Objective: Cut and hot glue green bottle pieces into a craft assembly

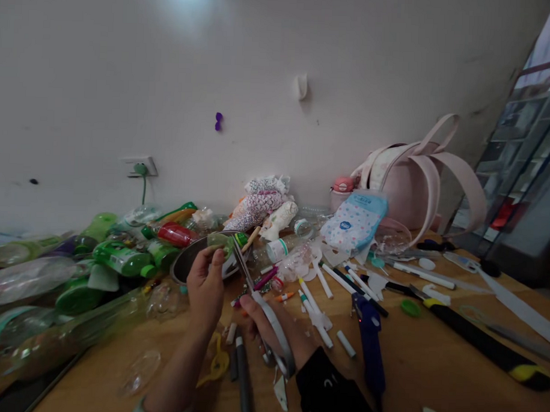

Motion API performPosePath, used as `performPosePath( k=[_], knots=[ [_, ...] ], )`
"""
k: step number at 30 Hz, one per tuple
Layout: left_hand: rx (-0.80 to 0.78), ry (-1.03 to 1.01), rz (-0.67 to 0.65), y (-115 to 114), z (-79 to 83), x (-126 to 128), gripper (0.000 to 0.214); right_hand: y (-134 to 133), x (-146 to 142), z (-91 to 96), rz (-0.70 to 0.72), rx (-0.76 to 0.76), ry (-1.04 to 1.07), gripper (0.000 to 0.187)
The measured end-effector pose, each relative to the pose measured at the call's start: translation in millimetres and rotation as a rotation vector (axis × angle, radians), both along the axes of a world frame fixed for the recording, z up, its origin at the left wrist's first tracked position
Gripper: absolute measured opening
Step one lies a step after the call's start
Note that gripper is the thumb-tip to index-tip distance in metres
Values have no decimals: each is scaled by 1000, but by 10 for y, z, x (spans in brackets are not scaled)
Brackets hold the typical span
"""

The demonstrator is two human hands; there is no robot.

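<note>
Just above a dark metal bowl (179, 264), my left hand (208, 285) pinches a small translucent green plastic piece (220, 242) between thumb and fingertips. My right hand (277, 329) is wrapped round the grey handles of a pair of scissors (277, 332). Their blades point up and away, beside the green piece; whether they touch it I cannot tell. Markers, among them a purple one (266, 279), lie behind the right hand. Below the hands are a yellow plastic strip (220, 357) and a grey marker (242, 373).
Plastic bottles (124, 258) pile up on the left. A blue glue gun (370, 344) and a black-and-yellow cutter (473, 333) lie on the right. Farther back are a light-blue dotted packet (355, 221) and a pink bag (406, 183). A wall (262, 67) stands behind the table.
</note>
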State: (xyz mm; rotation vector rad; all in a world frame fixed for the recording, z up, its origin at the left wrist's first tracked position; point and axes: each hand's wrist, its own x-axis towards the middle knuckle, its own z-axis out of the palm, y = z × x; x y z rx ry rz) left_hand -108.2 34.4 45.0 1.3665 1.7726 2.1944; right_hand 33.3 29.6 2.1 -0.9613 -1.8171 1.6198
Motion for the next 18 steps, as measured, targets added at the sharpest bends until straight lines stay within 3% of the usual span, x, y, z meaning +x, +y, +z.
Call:
performPosePath(
  k=[10, 18],
  knots=[
    [-7, 15, 1, -30, 34, -37, 22, -10, -76, -166, 87, -20, 90, 70],
    [-12, 24, -55, -20, 4, -215, 20, -34, -23, 8, 119, 53, 56, 73]
  ],
)
